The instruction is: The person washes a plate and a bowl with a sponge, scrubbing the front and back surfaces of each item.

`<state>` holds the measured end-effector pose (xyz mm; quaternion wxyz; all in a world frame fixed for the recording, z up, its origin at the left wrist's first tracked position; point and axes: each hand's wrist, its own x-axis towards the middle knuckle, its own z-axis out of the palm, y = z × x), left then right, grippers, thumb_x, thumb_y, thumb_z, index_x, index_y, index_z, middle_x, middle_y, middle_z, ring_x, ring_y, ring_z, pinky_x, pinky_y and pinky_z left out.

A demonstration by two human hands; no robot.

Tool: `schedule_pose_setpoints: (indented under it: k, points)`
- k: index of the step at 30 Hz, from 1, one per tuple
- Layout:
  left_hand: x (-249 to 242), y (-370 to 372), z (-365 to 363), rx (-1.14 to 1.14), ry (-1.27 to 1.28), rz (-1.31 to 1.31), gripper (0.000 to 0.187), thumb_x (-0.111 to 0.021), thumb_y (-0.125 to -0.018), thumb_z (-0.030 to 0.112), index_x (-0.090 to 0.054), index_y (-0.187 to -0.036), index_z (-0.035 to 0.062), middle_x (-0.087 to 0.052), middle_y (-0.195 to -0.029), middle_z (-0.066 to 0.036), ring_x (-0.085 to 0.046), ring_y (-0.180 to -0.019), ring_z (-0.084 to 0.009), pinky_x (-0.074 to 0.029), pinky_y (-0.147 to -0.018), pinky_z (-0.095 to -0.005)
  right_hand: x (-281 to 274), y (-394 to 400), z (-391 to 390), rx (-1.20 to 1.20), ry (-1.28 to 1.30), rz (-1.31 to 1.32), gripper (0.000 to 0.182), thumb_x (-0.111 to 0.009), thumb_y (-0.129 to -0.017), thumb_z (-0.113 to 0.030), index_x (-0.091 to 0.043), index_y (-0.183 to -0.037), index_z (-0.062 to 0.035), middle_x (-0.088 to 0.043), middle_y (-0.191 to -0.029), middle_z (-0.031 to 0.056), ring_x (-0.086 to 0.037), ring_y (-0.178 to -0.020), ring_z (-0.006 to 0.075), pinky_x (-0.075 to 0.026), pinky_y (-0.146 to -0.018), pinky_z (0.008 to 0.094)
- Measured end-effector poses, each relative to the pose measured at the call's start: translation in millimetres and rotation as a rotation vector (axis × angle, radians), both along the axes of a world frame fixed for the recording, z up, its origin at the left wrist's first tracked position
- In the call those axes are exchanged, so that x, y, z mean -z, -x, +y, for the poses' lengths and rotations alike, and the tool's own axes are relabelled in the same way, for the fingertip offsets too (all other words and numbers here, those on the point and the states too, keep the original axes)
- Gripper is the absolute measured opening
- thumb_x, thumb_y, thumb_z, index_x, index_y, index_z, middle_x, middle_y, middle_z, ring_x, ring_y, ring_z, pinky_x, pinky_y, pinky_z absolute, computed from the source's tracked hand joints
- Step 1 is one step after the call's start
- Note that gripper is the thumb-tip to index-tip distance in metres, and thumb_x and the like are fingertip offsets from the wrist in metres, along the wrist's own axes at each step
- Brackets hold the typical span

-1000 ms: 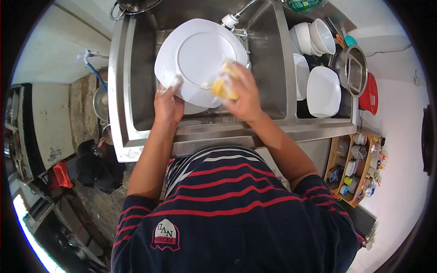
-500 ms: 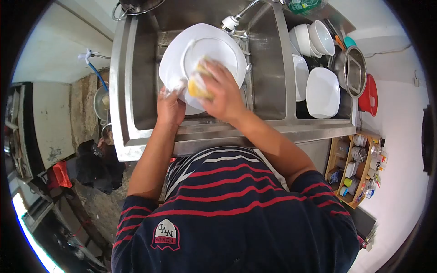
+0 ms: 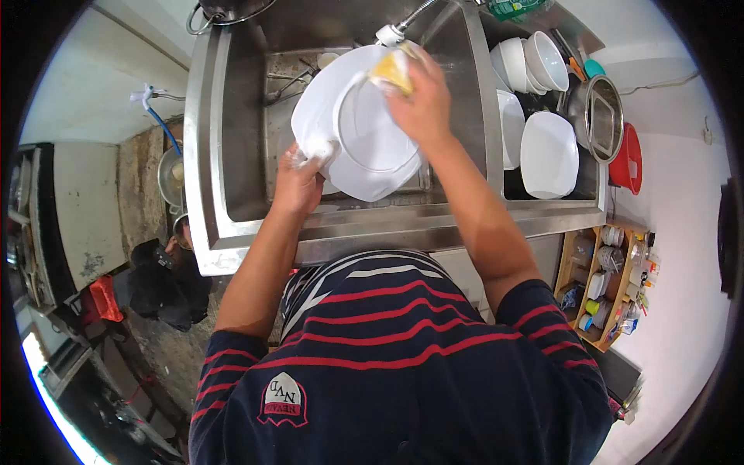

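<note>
A white plate (image 3: pixel 377 139) is held tilted over the metal sink (image 3: pixel 256 167), its ringed underside facing me. My left hand (image 3: pixel 301 180) grips the plate's left edge, with white suds on the thumb and fingers. In my right hand (image 3: pixel 422 97) is a yellow sponge (image 3: pixel 394 72), pressed to the plate near its upper right rim; suds cover part of the sponge. Below the plate some cutlery (image 3: pixel 293 84) lies in the sink, partly hidden. The faucet head (image 3: pixel 390 35) is just above the plate.
On the right, a rack compartment holds white bowls (image 3: pixel 548 62), a square white dish (image 3: pixel 549 155) and a metal strainer (image 3: pixel 601 116). A pot (image 3: pixel 232 9) sits at the top left edge. A red basin (image 3: pixel 626 161) is farther right. At lower left, a person in black (image 3: pixel 167 283) is near the floor.
My right hand with the sponge has moved up and right across the plate. The plate has shifted slightly right and turned, uncovering cutlery in the sink. My left hand keeps its hold.
</note>
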<state>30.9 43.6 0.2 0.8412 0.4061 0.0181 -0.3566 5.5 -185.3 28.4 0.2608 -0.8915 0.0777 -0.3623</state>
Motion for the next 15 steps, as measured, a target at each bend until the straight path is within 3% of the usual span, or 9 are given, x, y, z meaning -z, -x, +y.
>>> schedule_pose_setpoints:
  k: [4, 8, 10, 14, 15]
  points:
    - [7, 1, 7, 0.071, -0.1, -0.098, 0.043, -0.06, -0.085, 0.0, -0.049, -0.127, 0.0027, -0.059, -0.119, -0.01, -0.057, -0.112, -0.0226, -0.045, -0.097, -0.0386, -28, -20, 56, -0.197, 0.079, 0.013, 0.05, -0.07, -0.066, -0.021, -0.064, -0.112, -0.0024, -0.052, -0.132, 0.0207, -0.049, -0.119, 0.0387, -0.038, -0.103, 0.0453]
    - [21, -3, 11, 0.072, -0.081, -0.125, 0.045, -0.059, -0.085, 0.0, -0.047, -0.129, 0.0038, -0.058, -0.121, -0.009, -0.057, -0.112, -0.0224, -0.045, -0.096, -0.0383, -43, -10, 93, -0.316, 0.145, 0.063, 0.048, -0.07, -0.063, -0.026, -0.066, -0.106, -0.0065, -0.054, -0.132, 0.0138, -0.05, -0.119, 0.0361, -0.04, -0.1, 0.0461]
    - [0, 3, 3, -0.107, -0.037, -0.139, 0.036, -0.055, -0.083, -0.008, -0.055, -0.119, -0.0001, -0.062, -0.113, -0.009, -0.061, -0.1, -0.018, -0.049, -0.084, -0.032, -49, -4, 92, -0.566, 0.215, 0.125, 0.046, -0.069, -0.063, -0.026, -0.067, -0.105, -0.0078, -0.054, -0.133, 0.0113, -0.049, -0.12, 0.0345, -0.04, -0.099, 0.0466]
    - [6, 1, 5, 0.009, -0.068, -0.114, 0.038, -0.053, -0.083, -0.009, -0.055, -0.119, -0.0007, -0.062, -0.112, -0.01, -0.061, -0.101, -0.0181, -0.048, -0.086, -0.0313, -37, -15, 61, -0.473, 0.262, 0.046, 0.047, -0.071, -0.063, -0.025, -0.067, -0.107, -0.0079, -0.054, -0.133, 0.0126, -0.051, -0.119, 0.0338, -0.041, -0.099, 0.0456]
    - [9, -1, 4, 0.042, -0.096, -0.133, 0.041, -0.055, -0.082, -0.006, -0.054, -0.122, 0.0005, -0.061, -0.116, -0.01, -0.059, -0.106, -0.0203, -0.045, -0.093, -0.0341, -33, -21, 48, -0.471, 0.262, 0.047, 0.047, -0.071, -0.063, -0.025, -0.067, -0.107, -0.0079, -0.054, -0.133, 0.0126, -0.051, -0.119, 0.0338, -0.041, -0.099, 0.0456]
